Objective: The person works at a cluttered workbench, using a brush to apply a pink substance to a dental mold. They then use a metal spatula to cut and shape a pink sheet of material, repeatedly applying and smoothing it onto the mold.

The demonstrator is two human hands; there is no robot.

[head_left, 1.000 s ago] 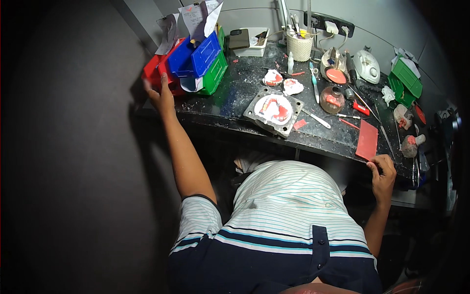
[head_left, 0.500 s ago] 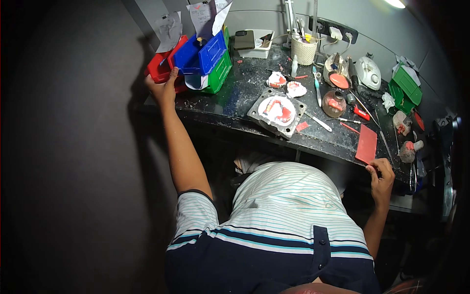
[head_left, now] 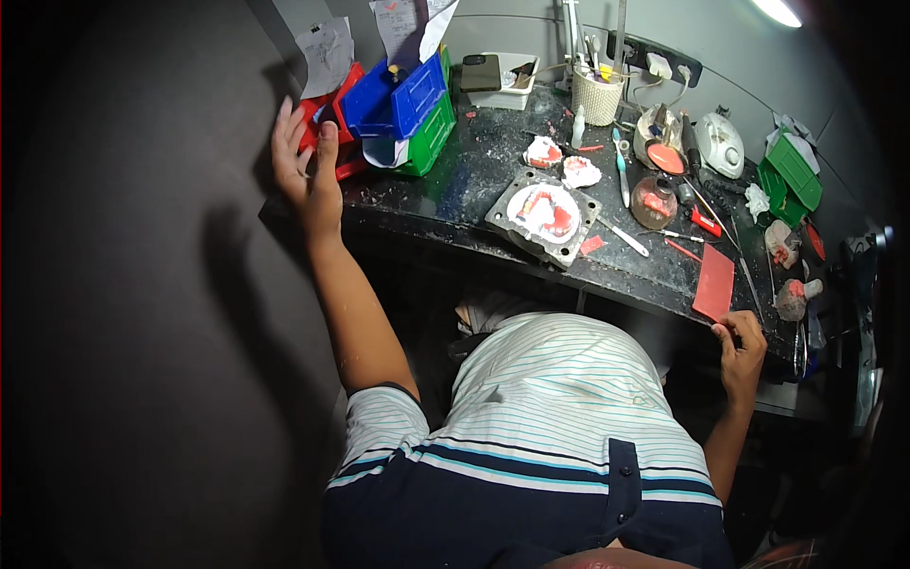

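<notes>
My left hand (head_left: 311,171) is open, fingers spread, beside the red bin (head_left: 327,109) at the desk's left end. A blue bin (head_left: 393,106) adjoins the red one, stacked above a green bin (head_left: 431,133). Upright papers stand in the upper bins. At the front right edge, my right hand (head_left: 742,343) has its fingers curled near the lower corner of a flat red sheet (head_left: 715,284), which looks like wax. Whether the fingers pinch the sheet or only rest there is hidden. A metal flask half (head_left: 500,213) filled with white plaster and a red arch lies mid-desk.
Two plaster dental casts (head_left: 580,172) sit behind the flask, a white-handled knife (head_left: 623,236) beside it. Further right are a round glass burner (head_left: 654,202), a red lighter (head_left: 705,222), a white machine (head_left: 719,145) and a green bin (head_left: 794,169). A tool cup (head_left: 597,100) and white tray (head_left: 517,95) stand behind.
My left hand has come off the red bin and risen a little, its fingers now spread. My right hand stays at the desk edge. The view has shifted slightly.
</notes>
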